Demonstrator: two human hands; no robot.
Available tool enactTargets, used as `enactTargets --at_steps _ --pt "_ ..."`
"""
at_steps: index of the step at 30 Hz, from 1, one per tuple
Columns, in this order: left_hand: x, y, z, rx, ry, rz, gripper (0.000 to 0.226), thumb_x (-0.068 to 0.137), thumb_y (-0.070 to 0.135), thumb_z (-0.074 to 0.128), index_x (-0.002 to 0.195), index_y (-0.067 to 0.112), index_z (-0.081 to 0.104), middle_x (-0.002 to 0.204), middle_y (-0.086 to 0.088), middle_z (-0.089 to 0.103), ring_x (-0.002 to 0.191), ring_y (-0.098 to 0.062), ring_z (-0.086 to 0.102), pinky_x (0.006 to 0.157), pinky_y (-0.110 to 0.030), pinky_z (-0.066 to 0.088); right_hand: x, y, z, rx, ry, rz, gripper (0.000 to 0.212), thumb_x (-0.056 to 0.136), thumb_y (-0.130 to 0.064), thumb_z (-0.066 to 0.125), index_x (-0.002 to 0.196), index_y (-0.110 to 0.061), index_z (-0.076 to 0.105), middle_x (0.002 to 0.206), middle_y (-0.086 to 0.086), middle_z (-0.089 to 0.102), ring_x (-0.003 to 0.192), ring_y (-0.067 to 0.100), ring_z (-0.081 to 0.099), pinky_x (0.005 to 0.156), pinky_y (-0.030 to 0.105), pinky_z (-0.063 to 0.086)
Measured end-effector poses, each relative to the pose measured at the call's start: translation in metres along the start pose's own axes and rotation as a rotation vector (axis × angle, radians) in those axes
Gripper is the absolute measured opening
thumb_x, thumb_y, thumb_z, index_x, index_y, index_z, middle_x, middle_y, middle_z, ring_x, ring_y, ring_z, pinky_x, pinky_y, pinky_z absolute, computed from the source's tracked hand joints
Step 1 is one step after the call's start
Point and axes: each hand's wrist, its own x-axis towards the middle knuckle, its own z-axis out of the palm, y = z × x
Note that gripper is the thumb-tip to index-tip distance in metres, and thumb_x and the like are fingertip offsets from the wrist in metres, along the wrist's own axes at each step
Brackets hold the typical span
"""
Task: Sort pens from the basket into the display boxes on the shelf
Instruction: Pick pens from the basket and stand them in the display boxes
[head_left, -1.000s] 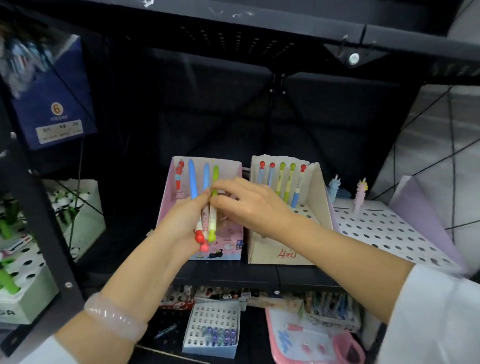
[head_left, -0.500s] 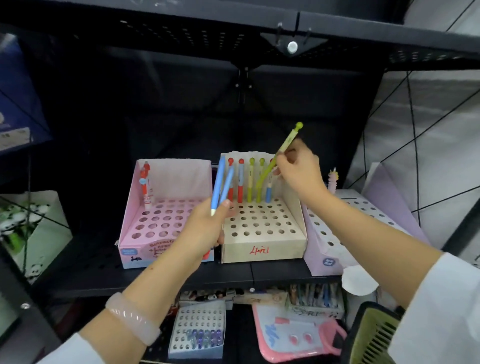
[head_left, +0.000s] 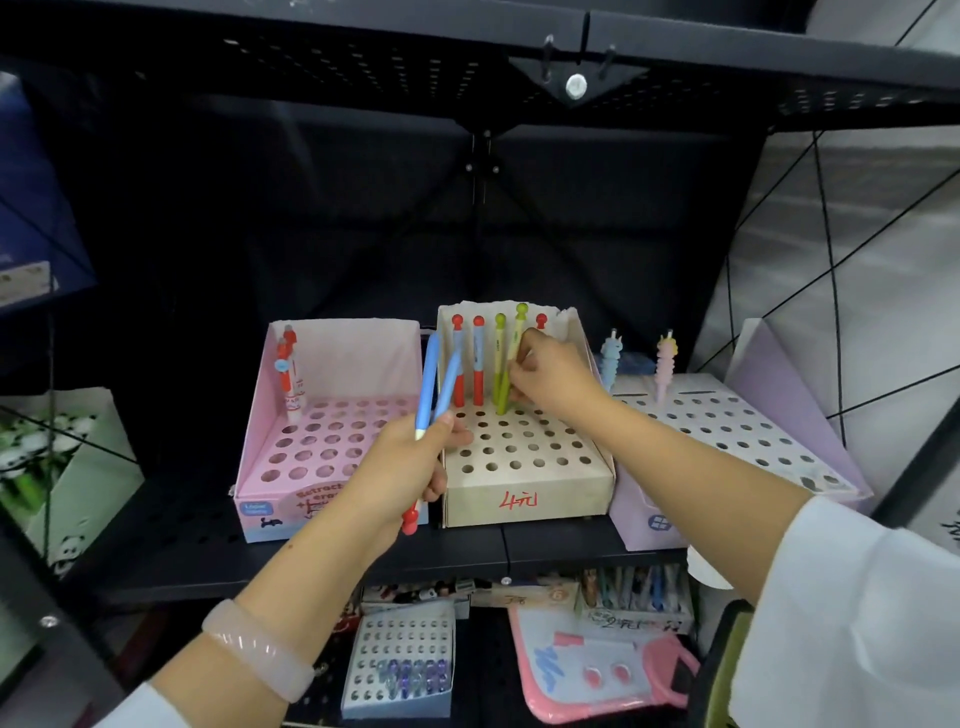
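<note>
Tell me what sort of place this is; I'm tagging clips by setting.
Likely a stationery shop: perforated pen display boxes, the beige box hand-marked with a price, on black metal shelving, more stock below.

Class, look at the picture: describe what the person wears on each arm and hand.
Both hands are bare, without gloves or rings in view. The left wrist carries a pale pink, glossy bangle. White sleeves cover both arms: the right sleeve is wide and loose, the left sleeve barely shows.

A black perforated metal shelf (head_left: 156, 545) stands under a dark upper shelf (head_left: 363, 47), grey wall (head_left: 857, 218) at 2 o'clock.
</note>
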Motion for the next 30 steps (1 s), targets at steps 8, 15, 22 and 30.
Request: enactTargets --at_steps 8,15,22,30 --pt "-0.006 0.011 0.007 -0.140 0.050 -0.030 0.028 0.096 0.037 0.045 0.091 0.025 0.071 0.090 0.004 0.064 0.108 -0.028 0.057 0.090 -0.040 0.044 0.009 -0.011 -0.002 -0.125 0.002 0.049 0.019 0.094 -0.019 0.042 0.076 -0.013 0.043 0.065 -0.001 0.049 0.061 0.016 0.051 0.053 0.025 0.035" --pt "-0.011 0.011 -0.006 -0.178 0.051 0.024 0.029 0.097 0.033 0.044 0.098 0.018 0.069 0.060 0.000 0.050 0.048 -0.005 0.054 0.050 -0.015 0.047 0.006 -0.014 0.004 -0.190 -0.047 0.071 0.011 0.096 -0.019 0.042 0.089 -0.012 0.048 0.070 0.000 0.047 0.069 0.019 0.050 0.062 0.028 0.038" --pt "-0.011 0.009 -0.005 -0.401 0.054 -0.033 0.025 0.096 0.021 0.048 0.092 0.004 0.066 0.064 -0.003 0.049 0.051 -0.007 0.049 0.049 -0.015 0.048 -0.002 -0.008 0.011 -0.061 0.049 0.041 0.013 0.096 -0.021 0.046 0.087 -0.012 0.049 0.068 -0.002 0.050 0.062 0.014 0.051 0.054 0.024 0.038" --pt "-0.013 0.009 -0.015 -0.449 0.087 -0.057 0.024 0.097 0.020 0.045 0.087 0.005 0.061 0.064 -0.005 0.048 0.049 -0.010 0.046 0.043 -0.016 0.045 -0.005 -0.009 0.019 -0.118 0.078 -0.020 0.011 0.097 -0.020 0.045 0.088 -0.015 0.044 0.063 -0.005 0.045 0.054 0.010 0.045 0.048 0.024 0.035"
